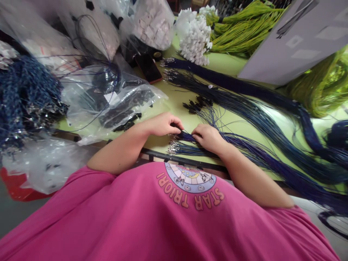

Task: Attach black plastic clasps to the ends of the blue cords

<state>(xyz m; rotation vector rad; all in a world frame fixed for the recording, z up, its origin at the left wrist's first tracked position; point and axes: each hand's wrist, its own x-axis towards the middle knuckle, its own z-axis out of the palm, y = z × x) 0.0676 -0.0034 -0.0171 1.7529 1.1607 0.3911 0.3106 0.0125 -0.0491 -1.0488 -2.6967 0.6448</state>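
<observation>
Two hands of ours work close together by the near edge of the green table [231, 65]. Our left hand [165, 124] bends its thumb and first finger around a small dark thing [176, 125], and they seem to pinch it, but it is too tiny for us to name. Our right hand [207, 136] has its fingers curled in and pressed together, with the thumb and first finger pinching what looks like a thin wire [188, 132]. The blue wires [258, 154] lie under the right hand and run off to the right, and some shiny metal tips [172, 148] point left, just on the near side of our fingers. Some black plastic pieces [197, 105] sit a bit farther away, and a clear plastic bag [116, 105] lies to the left. To do this well, we think we should pinch just one wire, close to its end, so it cannot flop. We should have both hands near each other and move slowly and softly. Thin wires like these may tangle, so we should not drag the ones beside it. Lining up the tips would help us too.
</observation>
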